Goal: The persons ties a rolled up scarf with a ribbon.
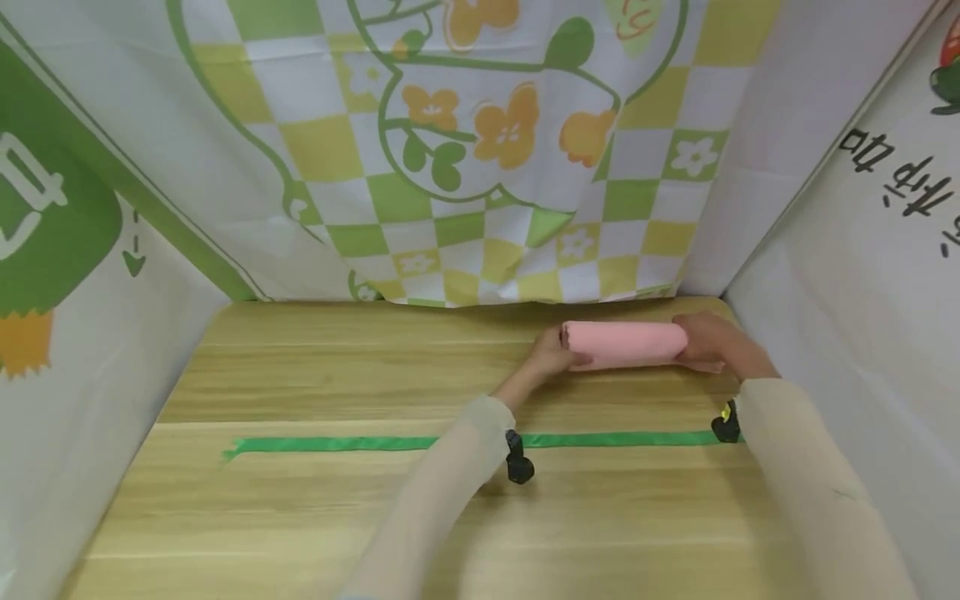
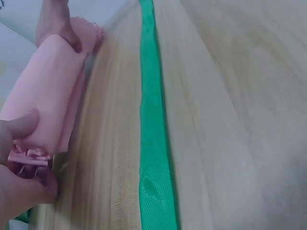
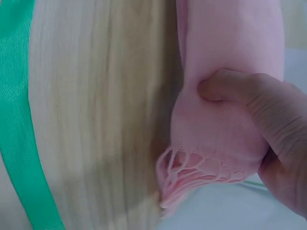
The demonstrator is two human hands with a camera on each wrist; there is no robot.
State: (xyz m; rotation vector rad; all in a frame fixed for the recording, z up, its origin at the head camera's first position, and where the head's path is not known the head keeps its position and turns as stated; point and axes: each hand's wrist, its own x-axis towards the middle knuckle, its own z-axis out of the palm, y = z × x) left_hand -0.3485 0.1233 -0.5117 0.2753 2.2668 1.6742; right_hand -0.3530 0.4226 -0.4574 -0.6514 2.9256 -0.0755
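Near the back right of the wooden table, a pink fringed scarf [image 1: 626,343] is folded into a long roll lying left to right. My left hand [image 1: 553,353] grips its left end, the thumb on the near side; in the left wrist view the fingers [image 2: 45,184] curl under the folded edge. The other end is held by my right hand [image 1: 708,337]. Seen from the right wrist, the thumb [image 3: 225,86] presses into the pink cloth [image 3: 216,124] just above its loose fringe [image 3: 184,177]. The roll hides the fingers behind it.
A green ribbon [image 1: 337,444] runs across the wooden table [image 1: 300,517] in front of the scarf, passing beneath both forearms. A checked, flower-printed cloth [image 1: 480,225] hangs at the back edge. Printed white walls [image 1: 847,292] stand at both sides.
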